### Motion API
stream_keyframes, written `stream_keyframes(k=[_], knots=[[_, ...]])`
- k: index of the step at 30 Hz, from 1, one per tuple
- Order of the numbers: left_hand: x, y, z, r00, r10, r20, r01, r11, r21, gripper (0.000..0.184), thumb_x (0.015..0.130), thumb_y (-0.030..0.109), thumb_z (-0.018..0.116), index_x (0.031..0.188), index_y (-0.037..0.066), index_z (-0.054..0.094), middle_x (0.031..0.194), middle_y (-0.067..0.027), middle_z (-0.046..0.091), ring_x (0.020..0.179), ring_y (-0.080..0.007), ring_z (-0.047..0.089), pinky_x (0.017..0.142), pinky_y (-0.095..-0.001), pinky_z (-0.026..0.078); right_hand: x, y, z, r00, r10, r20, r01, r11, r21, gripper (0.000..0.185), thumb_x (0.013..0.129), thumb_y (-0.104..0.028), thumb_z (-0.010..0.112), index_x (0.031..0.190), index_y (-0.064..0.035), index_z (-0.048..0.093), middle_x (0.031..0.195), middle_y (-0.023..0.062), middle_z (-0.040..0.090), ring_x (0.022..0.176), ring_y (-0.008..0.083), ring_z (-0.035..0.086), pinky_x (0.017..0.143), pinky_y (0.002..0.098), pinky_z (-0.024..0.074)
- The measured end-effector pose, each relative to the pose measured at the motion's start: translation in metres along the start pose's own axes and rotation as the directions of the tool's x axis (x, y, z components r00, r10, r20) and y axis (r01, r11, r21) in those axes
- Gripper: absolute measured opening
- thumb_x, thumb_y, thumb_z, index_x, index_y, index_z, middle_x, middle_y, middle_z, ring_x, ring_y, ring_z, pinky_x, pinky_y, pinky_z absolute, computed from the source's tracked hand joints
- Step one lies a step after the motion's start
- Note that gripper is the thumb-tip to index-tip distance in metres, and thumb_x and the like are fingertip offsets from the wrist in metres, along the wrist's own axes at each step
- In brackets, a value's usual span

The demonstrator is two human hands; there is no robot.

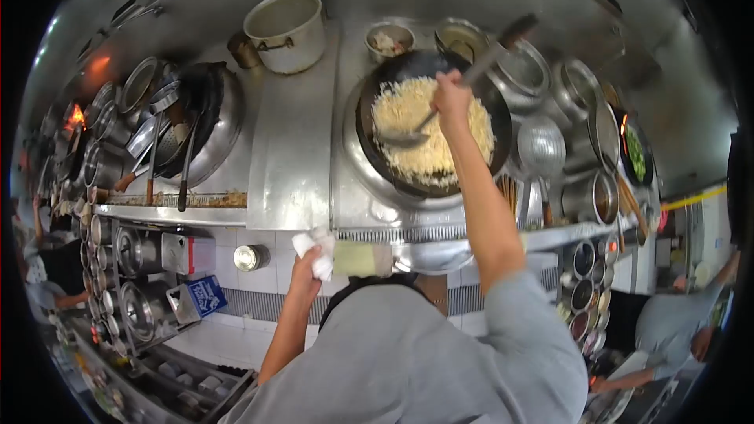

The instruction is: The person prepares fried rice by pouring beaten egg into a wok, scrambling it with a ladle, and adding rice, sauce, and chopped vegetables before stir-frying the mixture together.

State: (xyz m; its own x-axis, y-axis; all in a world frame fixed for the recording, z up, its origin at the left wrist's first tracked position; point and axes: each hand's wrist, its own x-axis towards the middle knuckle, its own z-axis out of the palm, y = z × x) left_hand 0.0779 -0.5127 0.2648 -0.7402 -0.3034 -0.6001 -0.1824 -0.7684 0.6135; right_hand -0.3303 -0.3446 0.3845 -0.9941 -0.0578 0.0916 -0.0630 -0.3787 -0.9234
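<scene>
Fried rice, pale yellow, (412, 106) fills much of a black wok (503, 122) on the stove. My right hand (452, 96) is closed around the handle of a ladle (404, 139), whose bowl rests in the rice at the wok's left side; the handle's end points up and to the right. Near the counter's front edge, my left hand (307, 267) grips a crumpled white cloth (316, 251). A folded greenish cloth (355, 258) lies just right of it, at the counter edge.
A large pot (287, 31) stands at the back left. Another wok (224, 126) holds utensils. Right of the rice wok are a perforated skimmer (541, 144) and metal bowls (521, 68). Co-workers (667, 326) are at the far right and far left.
</scene>
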Motion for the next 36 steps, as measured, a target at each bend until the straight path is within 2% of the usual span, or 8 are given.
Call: stream_keyframes(k=[6, 10, 13, 16, 21, 24, 29, 36], knots=[[0.022, 0.000, 0.027, 0.996, -0.028, 0.081, 0.033, 0.997, -0.064, 0.041, 0.089, 0.014, 0.057, 0.127, 0.004, 0.045, 0.110, -0.0118, 0.060, 0.099, -0.0254, 0.061, 0.087, -0.0390, 0.052, 0.023, -0.010, -0.044, 0.947, -0.320, -0.011, 0.293, 0.880, -0.375, 0.026, 0.089, -0.011, 0.060, 0.071, -0.0112, 0.042, 0.048, -0.0042, 0.035, 0.035, 0.0053, 0.033, 0.034, 0.0241, 0.0250], [0.048, -0.019, 0.057, 0.943, -0.236, 0.233, 0.247, 0.969, -0.018, 0.046, 0.098, 0.041, 0.047, 0.130, 0.009, 0.046, 0.113, -0.0103, 0.061, 0.097, -0.0224, 0.061, 0.078, -0.0366, 0.053, 0.041, -0.034, -0.040, 0.986, 0.110, 0.121, -0.063, 0.939, -0.338, 0.024, 0.091, -0.012, 0.058, 0.070, -0.0093, 0.045, 0.049, -0.0023, 0.039, 0.037, 0.0078, 0.036, 0.035, 0.0271, 0.0283], [0.059, -0.024, 0.109, 0.920, -0.282, 0.272, 0.324, 0.938, -0.125, 0.057, 0.098, 0.055, 0.034, 0.131, 0.011, 0.046, 0.116, -0.0083, 0.061, 0.100, -0.0227, 0.060, 0.081, -0.0376, 0.052, 0.068, -0.004, -0.053, 0.902, -0.424, -0.079, 0.315, 0.773, -0.550, 0.022, 0.088, -0.011, 0.062, 0.073, -0.0093, 0.047, 0.049, -0.0026, 0.039, 0.036, 0.0089, 0.035, 0.035, 0.0275, 0.0285], [0.082, -0.029, 0.143, 0.915, -0.334, 0.225, 0.367, 0.922, -0.124, 0.063, 0.096, 0.061, 0.029, 0.129, 0.010, 0.048, 0.120, -0.0082, 0.060, 0.102, -0.0234, 0.060, 0.085, -0.0398, 0.050, 0.075, 0.002, -0.039, 0.994, -0.059, 0.091, 0.091, 0.909, -0.406, 0.023, 0.088, -0.011, 0.062, 0.070, -0.0089, 0.047, 0.050, -0.0032, 0.041, 0.038, 0.0079, 0.038, 0.036, 0.0264, 0.0295], [0.110, -0.033, 0.188, 0.946, -0.318, 0.064, 0.320, 0.947, -0.022, 0.058, 0.095, 0.063, 0.032, 0.118, 0.014, 0.052, 0.106, -0.0057, 0.062, 0.096, -0.0213, 0.059, 0.082, -0.0462, 0.049, 0.090, 0.028, -0.020, 0.830, -0.557, 0.021, 0.520, 0.760, -0.390, 0.022, 0.085, -0.013, 0.064, 0.069, -0.0085, 0.049, 0.052, -0.0009, 0.046, 0.041, 0.0080, 0.041, 0.040, 0.0276, 0.0327], [0.126, -0.047, 0.192, 0.931, -0.364, 0.037, 0.361, 0.930, 0.063, 0.058, 0.093, 0.066, 0.036, 0.115, 0.017, 0.054, 0.102, -0.0044, 0.063, 0.091, -0.0213, 0.061, 0.079, -0.0484, 0.048, 0.102, 0.016, 0.000, 0.962, -0.236, 0.139, 0.273, 0.809, -0.521, 0.020, 0.085, -0.016, 0.063, 0.072, -0.0054, 0.053, 0.056, 0.0007, 0.050, 0.047, 0.0084, 0.045, 0.044, 0.0279, 0.0359], [0.150, -0.081, 0.196, 0.966, -0.235, 0.112, 0.242, 0.968, -0.057, 0.019, 0.087, 0.017, 0.064, 0.103, 0.012, 0.055, 0.085, -0.0065, 0.062, 0.069, -0.0207, 0.062, 0.053, -0.0345, 0.052, 0.076, 0.021, -0.037, 0.923, -0.351, 0.160, 0.376, 0.727, -0.575, 0.021, 0.086, -0.019, 0.065, 0.079, 0.0003, 0.058, 0.068, 0.0040, 0.058, 0.065, 0.0121, 0.050, 0.063, 0.0291, 0.0430], [0.159, -0.081, 0.189, 0.934, -0.274, 0.230, 0.289, 0.957, -0.035, 0.018, 0.090, 0.026, 0.063, 0.100, 0.013, 0.057, 0.086, -0.0046, 0.064, 0.073, -0.0189, 0.063, 0.059, -0.0348, 0.051, 0.045, -0.043, -0.124, 0.909, -0.386, 0.157, 0.393, 0.670, -0.629, 0.025, 0.088, -0.018, 0.062, 0.072, -0.0033, 0.050, 0.060, 0.0005, 0.048, 0.054, 0.0091, 0.043, 0.049, 0.0311, 0.0355]])
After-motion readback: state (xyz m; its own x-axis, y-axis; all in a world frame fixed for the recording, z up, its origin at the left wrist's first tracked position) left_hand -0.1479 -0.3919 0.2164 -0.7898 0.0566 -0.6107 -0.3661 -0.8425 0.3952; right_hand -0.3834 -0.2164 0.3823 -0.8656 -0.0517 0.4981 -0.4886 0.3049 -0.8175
